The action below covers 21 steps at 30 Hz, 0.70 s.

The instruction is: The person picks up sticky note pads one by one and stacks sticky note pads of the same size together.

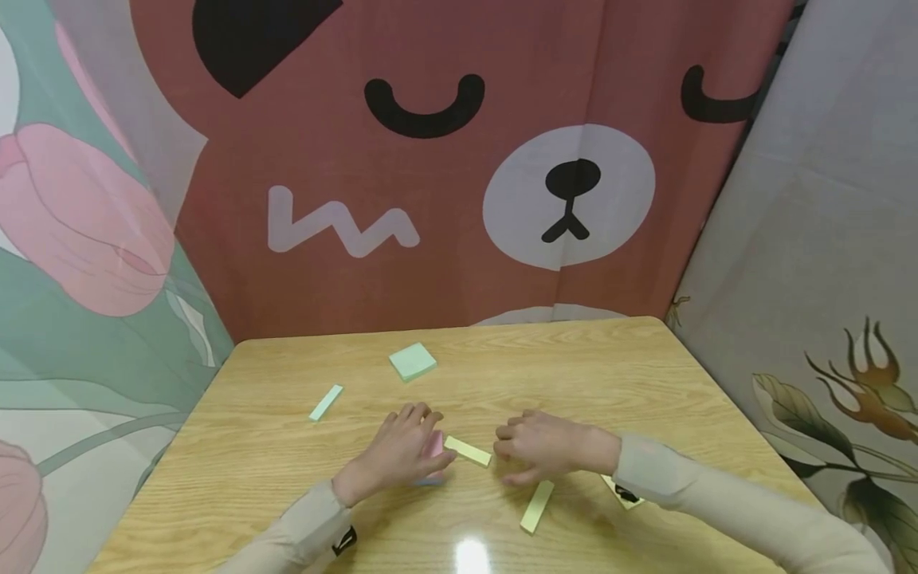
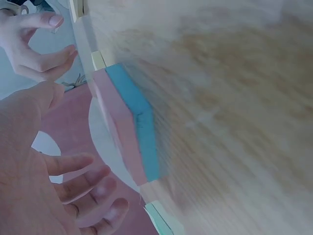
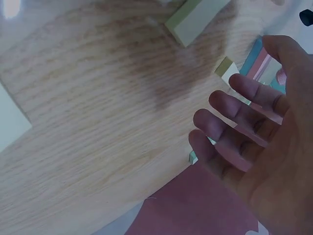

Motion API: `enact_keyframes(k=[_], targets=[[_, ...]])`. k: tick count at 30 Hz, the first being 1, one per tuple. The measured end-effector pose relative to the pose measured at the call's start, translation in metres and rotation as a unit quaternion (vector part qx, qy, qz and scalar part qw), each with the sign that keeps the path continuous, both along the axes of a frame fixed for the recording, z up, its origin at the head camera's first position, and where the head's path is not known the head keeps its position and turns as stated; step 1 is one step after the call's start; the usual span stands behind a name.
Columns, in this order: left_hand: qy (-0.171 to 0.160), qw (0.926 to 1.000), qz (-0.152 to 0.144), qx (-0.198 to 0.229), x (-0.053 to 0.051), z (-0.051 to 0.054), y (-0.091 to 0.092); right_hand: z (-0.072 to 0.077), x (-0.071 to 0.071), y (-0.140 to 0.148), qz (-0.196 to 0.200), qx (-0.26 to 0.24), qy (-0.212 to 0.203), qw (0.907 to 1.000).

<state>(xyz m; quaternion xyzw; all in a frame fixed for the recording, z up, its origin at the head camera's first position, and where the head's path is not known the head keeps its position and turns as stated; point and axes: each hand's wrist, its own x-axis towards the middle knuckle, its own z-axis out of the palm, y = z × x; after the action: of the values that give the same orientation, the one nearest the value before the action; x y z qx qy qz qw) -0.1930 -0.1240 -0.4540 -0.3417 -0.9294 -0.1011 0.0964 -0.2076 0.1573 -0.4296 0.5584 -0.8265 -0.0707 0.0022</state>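
Pink-and-blue stack: beneath the left hand, fingers loosely apart.
Right hand: fingers relaxed, grip wide.
Yellow strips: one between both hands, another nearer.

Pink-and-blue stack, yellow strips, mint-green pad, wood-grained tan tabletop

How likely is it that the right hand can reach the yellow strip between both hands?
Probably yes: the right hand looks empty and sits close to the yellow strip, with only table between them. The left hand doesn't block that side.
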Motion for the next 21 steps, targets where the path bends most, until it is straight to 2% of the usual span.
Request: enact_keyframes(k=[7,11,17,21], targets=[[0.014,0.9999,-0.002,-0.008,-0.004,0.002,0.009,-0.002,0.008,0.002,0.001,0.008,0.007,0.9999],[0.005,0.9998,-0.005,-0.016,-0.004,0.003,0.017,-0.003,0.013,0.004,-0.005,0.014,0.014,0.9998],[-0.011,0.9991,0.033,-0.024,-0.002,0.003,0.027,-0.006,0.020,0.009,-0.016,0.009,0.005,0.9998],[-0.022,0.9985,0.045,-0.020,-0.001,0.004,0.034,-0.008,0.026,0.011,-0.004,0.003,0.025,0.9997]])
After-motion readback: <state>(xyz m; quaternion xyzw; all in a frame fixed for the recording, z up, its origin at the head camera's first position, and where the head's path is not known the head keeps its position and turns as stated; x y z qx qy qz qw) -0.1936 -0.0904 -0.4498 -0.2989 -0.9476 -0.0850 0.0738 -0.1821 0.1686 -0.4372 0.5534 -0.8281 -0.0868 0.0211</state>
